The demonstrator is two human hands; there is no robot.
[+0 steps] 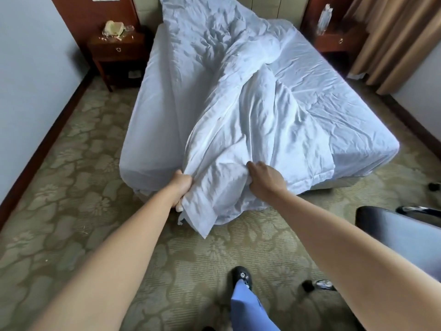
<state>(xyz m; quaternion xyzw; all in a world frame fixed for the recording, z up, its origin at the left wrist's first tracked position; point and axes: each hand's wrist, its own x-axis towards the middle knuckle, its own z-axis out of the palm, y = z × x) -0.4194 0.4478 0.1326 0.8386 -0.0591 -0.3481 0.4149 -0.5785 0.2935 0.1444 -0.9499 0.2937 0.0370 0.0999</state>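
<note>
Both hands grip the white duvet (pixel 250 130) at the foot of the bed (pixel 334 96), the left hand (pixel 182 187) bunching its edge in a closed fist, the right hand (pixel 265 179) curled into its folds, a corner hanging toward the carpet (pixel 71 187).

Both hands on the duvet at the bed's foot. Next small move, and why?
The left hand and right hand grip the duvet close together. It lies bunched in a ridge down the bed, which is uncovered to the right. So probably slide the hands apart along the duvet's end to start spreading it flat.
</note>
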